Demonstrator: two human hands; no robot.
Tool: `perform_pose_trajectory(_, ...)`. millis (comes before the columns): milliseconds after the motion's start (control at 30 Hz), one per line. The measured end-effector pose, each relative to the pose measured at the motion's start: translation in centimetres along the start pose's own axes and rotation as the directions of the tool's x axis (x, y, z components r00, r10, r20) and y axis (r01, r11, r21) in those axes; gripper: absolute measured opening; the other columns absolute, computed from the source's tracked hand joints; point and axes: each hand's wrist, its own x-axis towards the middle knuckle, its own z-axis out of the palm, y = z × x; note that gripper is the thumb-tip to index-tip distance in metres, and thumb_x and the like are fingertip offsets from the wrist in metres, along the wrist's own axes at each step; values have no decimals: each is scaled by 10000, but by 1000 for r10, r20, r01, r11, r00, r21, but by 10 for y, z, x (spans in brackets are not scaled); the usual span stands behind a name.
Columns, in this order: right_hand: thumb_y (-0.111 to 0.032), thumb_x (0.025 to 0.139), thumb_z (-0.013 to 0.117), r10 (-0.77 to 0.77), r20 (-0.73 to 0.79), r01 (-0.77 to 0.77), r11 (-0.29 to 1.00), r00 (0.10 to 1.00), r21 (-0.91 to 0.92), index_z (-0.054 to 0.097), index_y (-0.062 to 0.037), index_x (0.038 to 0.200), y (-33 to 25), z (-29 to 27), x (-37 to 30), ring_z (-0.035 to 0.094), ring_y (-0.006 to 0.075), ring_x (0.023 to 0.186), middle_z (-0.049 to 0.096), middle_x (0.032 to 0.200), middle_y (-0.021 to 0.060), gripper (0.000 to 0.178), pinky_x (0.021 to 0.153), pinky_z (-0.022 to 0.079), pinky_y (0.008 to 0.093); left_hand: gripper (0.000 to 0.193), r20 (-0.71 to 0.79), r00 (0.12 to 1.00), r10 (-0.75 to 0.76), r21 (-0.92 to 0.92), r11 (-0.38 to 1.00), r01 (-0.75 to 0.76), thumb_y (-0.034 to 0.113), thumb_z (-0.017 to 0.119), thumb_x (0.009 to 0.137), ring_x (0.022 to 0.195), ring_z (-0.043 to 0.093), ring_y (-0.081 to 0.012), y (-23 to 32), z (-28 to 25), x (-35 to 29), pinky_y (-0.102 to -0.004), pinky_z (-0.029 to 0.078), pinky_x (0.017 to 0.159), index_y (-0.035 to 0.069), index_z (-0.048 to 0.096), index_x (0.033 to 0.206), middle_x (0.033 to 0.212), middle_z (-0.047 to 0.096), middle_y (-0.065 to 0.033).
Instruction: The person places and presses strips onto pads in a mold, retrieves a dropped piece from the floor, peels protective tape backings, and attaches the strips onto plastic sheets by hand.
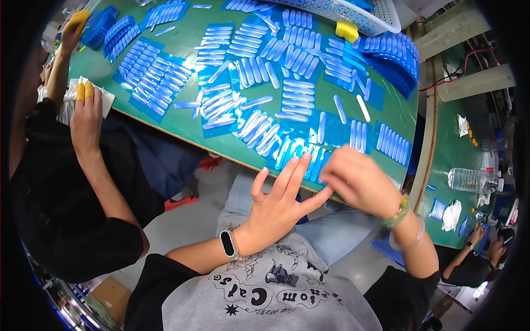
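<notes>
My left hand is open with its fingers spread, the fingertips resting at a row of glossy blue strips by the table's near edge. Its thumb reaches toward my right hand. That hand is closed and slightly blurred, fingers curled together just above the right end of the row. Whatever may be between its fingertips cannot be made out. Beyond the hands lie more groups of slim, clear-blue strips on blue film sheets. Two loose strips, one blue and one whitish, lie to their right.
The green table carries many strip groups. A white basket, yellow sponge and stacked blue sheets are at the far right. A co-worker's hand with yellow finger covers is at left. Another green table holds a plastic bottle.
</notes>
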Motion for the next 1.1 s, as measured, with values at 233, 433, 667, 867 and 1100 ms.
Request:
perform_pose_trajectory(233,-36,809,659,42,-39,-43,998,998,-35,564,-23,832,12,-2,10,537,321,801,537,796,123,99,733,455,404,405,-13,999,42,86,996,-40,276,571,833,1281,451,-183,-2,0,2,-468,159,1052,449,607,1198,1428,479,-128)
perform_pose_trajectory(433,-41,798,662,-25,-9,24,999,1000,-45,556,-11,858,9,2,11,538,331,816,532,807,131,125,748,457,413,408,0,999,41,63,997,-41,279,569,841,1276,453,-189,-2,-1,2,-454,174,1036,448,597,1211,1427,478,-146)
perform_pose_trajectory(667,-51,790,683,-51,13,51,999,999,11,575,-6,853,11,5,17,537,327,778,536,793,132,133,727,454,405,389,20,999,50,50,997,-51,278,565,846,1296,446,-189,-4,0,2,-452,169,1035,447,605,1194,1445,460,-160)
perform_pose_trajectory(867,-52,814,667,-98,75,92,993,992,80,561,-5,842,-2,9,13,540,330,798,544,806,136,119,740,452,409,414,25,998,50,-5,999,-50,280,585,840,1297,439,-205,-4,0,-2,-461,172,1037,448,592,1217,1437,464,-177)
perform_pose_trajectory(1100,-24,808,643,-44,-3,44,998,999,-34,558,-4,832,8,4,26,545,325,812,537,812,138,91,742,459,402,463,60,993,-97,21,995,96,229,557,856,1351,351,-284,7,-10,-3,-476,213,1021,468,583,1251,1448,399,-264)
